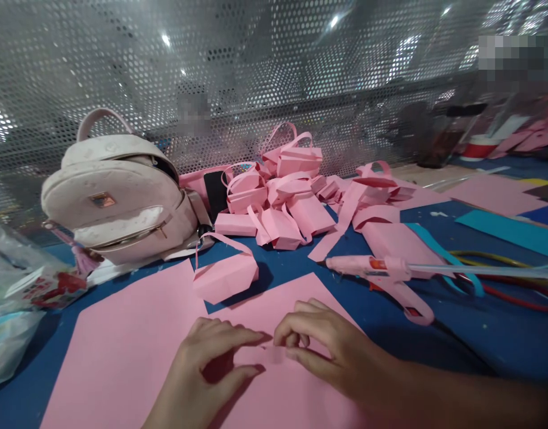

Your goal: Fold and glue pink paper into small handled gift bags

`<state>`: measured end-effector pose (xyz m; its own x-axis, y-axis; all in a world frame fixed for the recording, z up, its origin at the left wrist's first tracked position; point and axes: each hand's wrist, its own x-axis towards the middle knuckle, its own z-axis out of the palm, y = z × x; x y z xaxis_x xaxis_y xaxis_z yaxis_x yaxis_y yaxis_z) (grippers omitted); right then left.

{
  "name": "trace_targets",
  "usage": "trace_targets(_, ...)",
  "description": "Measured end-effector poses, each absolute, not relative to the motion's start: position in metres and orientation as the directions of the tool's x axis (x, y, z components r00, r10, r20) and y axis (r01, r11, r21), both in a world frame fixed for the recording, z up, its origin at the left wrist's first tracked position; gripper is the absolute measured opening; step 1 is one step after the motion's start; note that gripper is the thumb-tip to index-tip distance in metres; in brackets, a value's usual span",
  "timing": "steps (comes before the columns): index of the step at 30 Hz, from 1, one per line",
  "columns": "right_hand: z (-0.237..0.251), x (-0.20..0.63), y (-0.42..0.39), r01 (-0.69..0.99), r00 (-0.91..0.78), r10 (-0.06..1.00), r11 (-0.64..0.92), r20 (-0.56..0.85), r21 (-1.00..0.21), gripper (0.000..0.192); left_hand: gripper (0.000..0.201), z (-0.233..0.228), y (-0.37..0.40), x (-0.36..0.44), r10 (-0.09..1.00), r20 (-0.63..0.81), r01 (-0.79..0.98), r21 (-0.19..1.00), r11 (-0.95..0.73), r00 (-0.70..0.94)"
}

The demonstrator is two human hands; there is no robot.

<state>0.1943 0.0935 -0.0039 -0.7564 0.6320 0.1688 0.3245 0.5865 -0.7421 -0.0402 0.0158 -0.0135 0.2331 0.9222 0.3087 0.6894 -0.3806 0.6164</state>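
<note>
A small pink paper piece (274,355) lies between my two hands, low over a large pink sheet (309,292). My right hand (322,342) is closed, its thumb and bent fingers pinching the right end of this piece. My left hand (217,357) has thumb and forefinger apart, one below and one above the left part of the piece; its other fingers are curled behind. Just beyond my hands stands a finished-looking pink paper bag (226,277) with a thin looped handle. A second pink sheet (121,345) lies on the left.
A pink glue gun (376,266) lies on the blue table (457,339) at right, near blue strips (510,231). Several pink paper bags (278,220) are piled behind. A pale backpack (117,196) stands back left, plastic packaging (14,333) at far left. A perforated metal panel (256,65) closes the back.
</note>
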Motion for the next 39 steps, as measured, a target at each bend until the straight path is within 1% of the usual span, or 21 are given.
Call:
trace_targets(3,-0.004,0.195,0.093,0.314,-0.762,0.623,0.595,0.178,-0.74,0.012,0.028,-0.007,0.017,-0.038,0.819,0.464,0.723,0.429,-0.541,0.337)
trace_targets(5,-0.003,0.195,0.092,0.289,-0.775,0.604,0.6,0.185,-0.746,0.012,0.026,-0.003,0.018,-0.036,0.742,0.549,0.722,0.321,-0.613,0.385)
trace_targets(6,-0.003,0.195,0.091,0.276,-0.782,0.594,0.601,0.188,-0.75,0.012,0.026,-0.002,0.018,-0.036,0.715,0.571,0.717,0.287,-0.635,0.405)
trace_targets(8,-0.001,0.194,0.09,0.253,-0.794,0.576,0.604,0.194,-0.756,0.012,0.028,-0.002,0.017,-0.035,0.695,0.577,0.708,0.263,-0.655,0.429)
trace_targets(10,0.0,0.194,0.089,0.243,-0.806,0.56,0.61,0.193,-0.754,0.012,0.027,-0.003,0.016,-0.034,0.697,0.57,0.694,0.28,-0.663,0.435)
trace_targets(13,0.001,0.193,0.088,0.244,-0.817,0.548,0.61,0.179,-0.754,0.012,0.021,-0.005,0.015,-0.031,0.713,0.567,0.672,0.338,-0.659,0.413)
trace_targets(17,0.0,0.193,0.089,0.243,-0.821,0.545,0.602,0.169,-0.761,0.011,0.013,-0.007,0.014,-0.027,0.712,0.612,0.634,0.408,-0.657,0.345)
trace_targets(21,-0.002,0.193,0.089,0.241,-0.827,0.536,0.61,0.169,-0.755,0.011,0.015,-0.005,0.013,-0.026,0.751,0.545,0.629,0.446,-0.636,0.373)
trace_targets(27,0.0,0.193,0.089,0.25,-0.831,0.539,0.581,0.136,-0.774,0.01,0.012,-0.003,0.015,-0.028,0.746,0.55,0.618,0.452,-0.643,0.375)
trace_targets(29,0.003,0.193,0.089,0.257,-0.831,0.545,0.555,0.112,-0.791,0.017,0.013,-0.004,0.016,-0.03,0.747,0.542,0.619,0.449,-0.645,0.385)
trace_targets(31,0.005,0.193,0.089,0.282,-0.819,0.566,0.537,0.092,-0.795,0.022,0.018,-0.006,0.017,-0.032,0.764,0.509,0.629,0.456,-0.63,0.396)
trace_targets(34,0.005,0.194,0.088,0.32,-0.806,0.585,0.561,0.092,-0.763,0.019,0.021,-0.011,0.017,-0.034,0.816,0.423,0.657,0.491,-0.572,0.394)
trace_targets(36,0.002,0.195,0.089,0.293,-0.829,0.543,0.626,0.134,-0.723,0.015,0.022,-0.013,0.016,-0.036,0.836,0.374,0.676,0.495,-0.546,0.401)
trace_targets(39,-0.007,0.197,0.09,0.216,-0.873,0.437,0.744,0.217,-0.633,0.006,0.023,-0.014,0.017,-0.038,0.828,0.361,0.693,0.456,-0.559,0.43)
